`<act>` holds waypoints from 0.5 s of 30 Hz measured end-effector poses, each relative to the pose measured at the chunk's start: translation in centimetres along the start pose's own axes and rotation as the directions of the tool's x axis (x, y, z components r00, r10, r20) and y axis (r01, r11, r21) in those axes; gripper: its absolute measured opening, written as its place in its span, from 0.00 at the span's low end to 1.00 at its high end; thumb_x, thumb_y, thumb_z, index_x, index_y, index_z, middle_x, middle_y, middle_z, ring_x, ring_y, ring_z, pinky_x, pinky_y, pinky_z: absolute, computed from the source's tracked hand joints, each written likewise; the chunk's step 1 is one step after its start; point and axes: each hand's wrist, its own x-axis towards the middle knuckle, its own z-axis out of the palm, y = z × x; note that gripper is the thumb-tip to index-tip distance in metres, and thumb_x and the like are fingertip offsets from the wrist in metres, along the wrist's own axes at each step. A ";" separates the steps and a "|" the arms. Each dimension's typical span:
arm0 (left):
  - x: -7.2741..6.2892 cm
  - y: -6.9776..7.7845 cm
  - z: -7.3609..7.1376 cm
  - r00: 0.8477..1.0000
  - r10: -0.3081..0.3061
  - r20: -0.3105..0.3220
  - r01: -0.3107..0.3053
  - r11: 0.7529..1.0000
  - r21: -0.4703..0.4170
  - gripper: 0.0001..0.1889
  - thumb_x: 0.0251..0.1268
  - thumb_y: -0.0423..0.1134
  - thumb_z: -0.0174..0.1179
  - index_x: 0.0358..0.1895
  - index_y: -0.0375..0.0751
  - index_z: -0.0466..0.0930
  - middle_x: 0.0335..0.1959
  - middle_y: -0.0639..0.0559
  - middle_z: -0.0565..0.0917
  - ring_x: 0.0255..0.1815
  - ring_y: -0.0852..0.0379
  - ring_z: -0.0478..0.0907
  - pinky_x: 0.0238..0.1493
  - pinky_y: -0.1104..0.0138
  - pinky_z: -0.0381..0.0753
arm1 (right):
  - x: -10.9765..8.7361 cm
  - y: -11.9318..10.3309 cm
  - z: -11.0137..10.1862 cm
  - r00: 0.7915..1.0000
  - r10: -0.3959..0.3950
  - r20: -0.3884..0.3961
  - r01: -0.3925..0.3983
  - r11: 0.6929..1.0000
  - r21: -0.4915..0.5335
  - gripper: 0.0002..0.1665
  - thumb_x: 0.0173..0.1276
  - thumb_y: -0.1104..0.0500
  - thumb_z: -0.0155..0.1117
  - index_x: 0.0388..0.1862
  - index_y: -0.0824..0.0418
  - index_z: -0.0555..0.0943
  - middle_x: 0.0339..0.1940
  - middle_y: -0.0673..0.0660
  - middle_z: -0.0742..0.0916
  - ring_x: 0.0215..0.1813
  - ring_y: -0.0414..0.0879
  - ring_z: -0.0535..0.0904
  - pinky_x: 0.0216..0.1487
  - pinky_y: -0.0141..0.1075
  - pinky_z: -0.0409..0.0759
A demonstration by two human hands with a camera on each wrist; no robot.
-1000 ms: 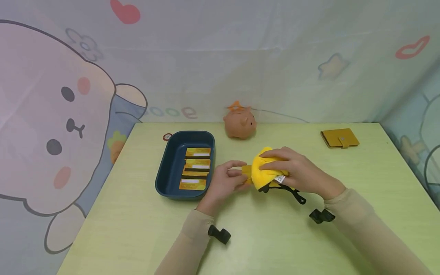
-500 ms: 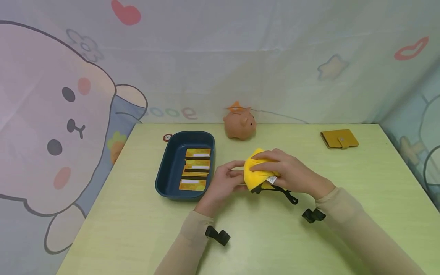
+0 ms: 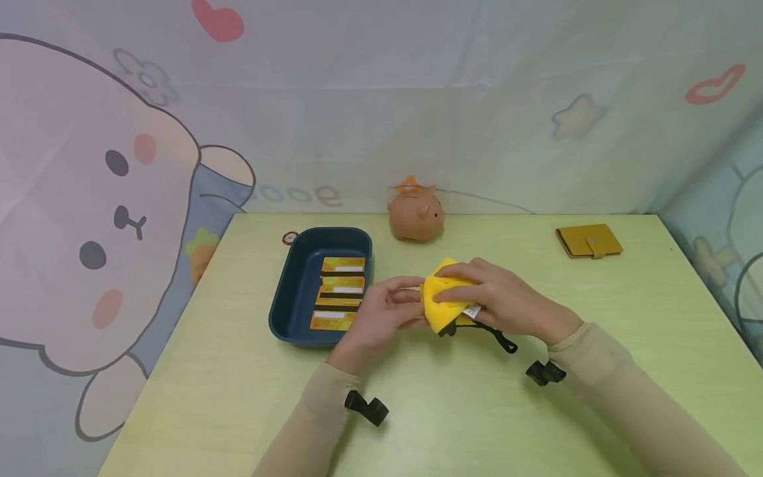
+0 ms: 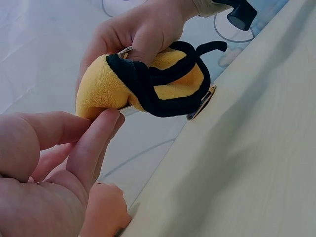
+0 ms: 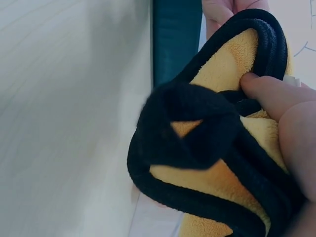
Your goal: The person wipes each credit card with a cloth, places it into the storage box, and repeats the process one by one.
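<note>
In the head view my right hand grips a folded yellow cloth with black edging, a white tag and a black hanging loop. The cloth is wrapped around a yellow card, of which just a thin pale edge shows in the left wrist view. My left hand pinches the end of that card, its fingertips right against the cloth. In the right wrist view my right thumb presses into the cloth's folds. Both hands are above the table, right of a dark blue tray.
Several yellow cards with black stripes lie in the tray. A piggy bank stands at the table's back edge, and a mustard wallet lies at the back right. Behind the table hangs a printed curtain.
My right hand has slid the cloth left over the card to my left fingertips, covering the card end that showed before. My left forearm has shifted slightly left.
</note>
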 end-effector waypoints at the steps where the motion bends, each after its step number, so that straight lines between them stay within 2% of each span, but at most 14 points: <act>1: -0.1 0.1 0.0 1.000 0.003 0.000 -0.003 1.000 0.005 0.24 0.72 0.23 0.63 0.69 0.34 0.77 0.55 0.34 0.87 0.47 0.50 0.89 0.53 0.54 0.89 | 0.0 0.0 0.0 1.000 -0.004 0.001 0.004 1.000 -0.002 0.29 0.65 0.70 0.74 0.61 0.47 0.86 0.69 0.55 0.81 0.52 0.52 0.79 0.50 0.46 0.84; 7: -0.6 0.5 -0.2 1.000 0.014 -0.006 -0.014 1.000 -0.011 0.25 0.71 0.22 0.63 0.71 0.34 0.76 0.53 0.35 0.87 0.49 0.48 0.89 0.55 0.48 0.86 | -0.1 -0.1 -0.1 1.000 -0.005 0.011 0.005 1.000 -0.006 0.27 0.65 0.67 0.75 0.61 0.47 0.86 0.69 0.56 0.81 0.52 0.52 0.80 0.50 0.46 0.84; 15: -0.8 0.4 -0.5 0.999 0.025 -0.024 -0.026 1.000 -0.018 0.24 0.70 0.21 0.63 0.68 0.30 0.78 0.51 0.37 0.87 0.48 0.49 0.89 0.51 0.54 0.90 | -0.4 0.0 -0.1 1.000 0.001 0.017 -0.001 1.000 -0.003 0.28 0.66 0.67 0.74 0.63 0.46 0.85 0.70 0.57 0.81 0.53 0.52 0.79 0.50 0.47 0.84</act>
